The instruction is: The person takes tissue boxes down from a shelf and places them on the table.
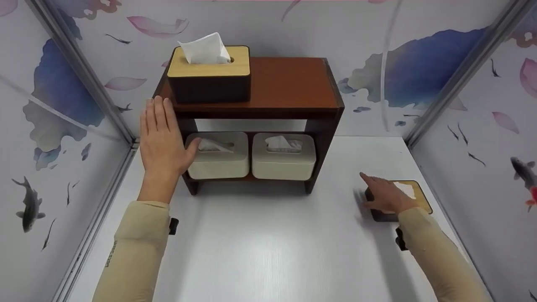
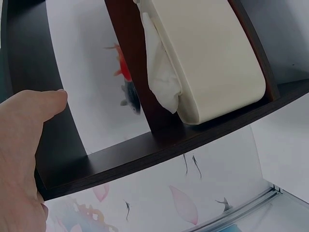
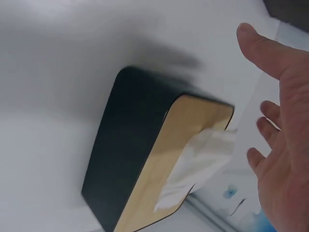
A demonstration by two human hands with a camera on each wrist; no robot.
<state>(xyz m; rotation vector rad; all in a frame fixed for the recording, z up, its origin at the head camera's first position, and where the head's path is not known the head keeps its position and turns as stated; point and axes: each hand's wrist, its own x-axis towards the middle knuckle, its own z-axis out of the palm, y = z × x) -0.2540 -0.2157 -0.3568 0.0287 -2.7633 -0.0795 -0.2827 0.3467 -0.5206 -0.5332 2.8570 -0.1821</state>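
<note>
My left hand (image 1: pixel 161 142) lies along the left side of the small dark-wood shelf (image 1: pixel 289 84), its fingers straight and thumb spread. In the left wrist view its thumb (image 2: pixel 46 106) overlaps the shelf's dark side panel. To the right, my right hand (image 1: pixel 388 195) is held over a black tissue box (image 3: pixel 130 145) with a pale wood lid and a white tissue sticking out. Its fingers are loosely extended, grasping nothing, and a gap shows between them and the box in the right wrist view.
A larger black tissue box (image 1: pixel 212 88) with a wood lid stands on the shelf's top left. Below it, two cream tissue boxes (image 1: pixel 218 167) sit side by side on the lower board. Printed wall panels (image 1: pixel 436 63) enclose the white tabletop (image 1: pixel 260 251) at the back and sides.
</note>
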